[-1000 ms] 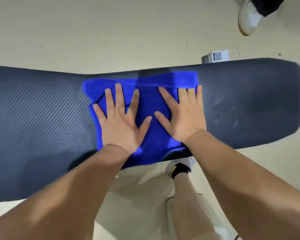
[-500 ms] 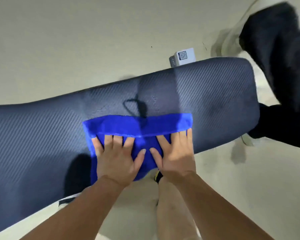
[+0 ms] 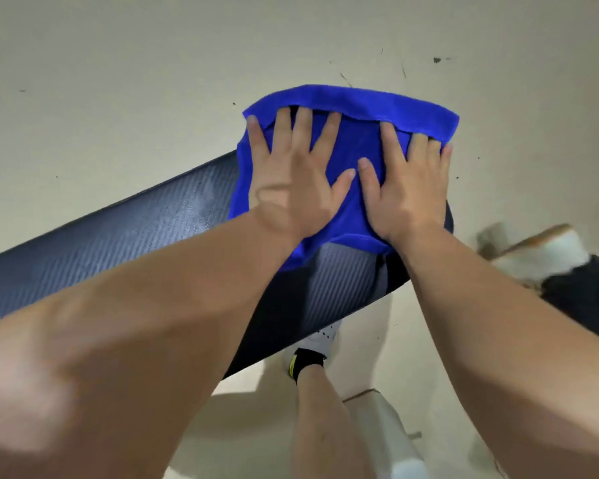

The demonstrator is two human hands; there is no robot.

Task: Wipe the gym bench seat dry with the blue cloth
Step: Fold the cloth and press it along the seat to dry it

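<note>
With both palms pressed flat, your left hand (image 3: 291,181) and right hand (image 3: 407,183) sit side by side, thumbs nearly touching, fingers spread wide and not curled round anything, just bearing down on the bright blue microfibre cloth (image 3: 351,143). Cloth lies directly under both hands, its rolled far hem bunched just past your fingertips and appearing to overhang the far edge. Under that is the dark navy ribbed-vinyl gym bench seat (image 3: 125,233), at its rounded right end. Key relation: the seat's long axis runs from the hands away to your lower left, so nearly all the unwiped pad lies to the left, w/ the left hand nearer it. A pale sheen on the vinyl just left of the cloth could be moisture, can't confirm. Judging by that, next stroke prob needs to travel left along the length, both hands keeping pressure. Right of the bench, a blurred shoe (image 3: 533,252) of another person is close, so mind it.
</note>
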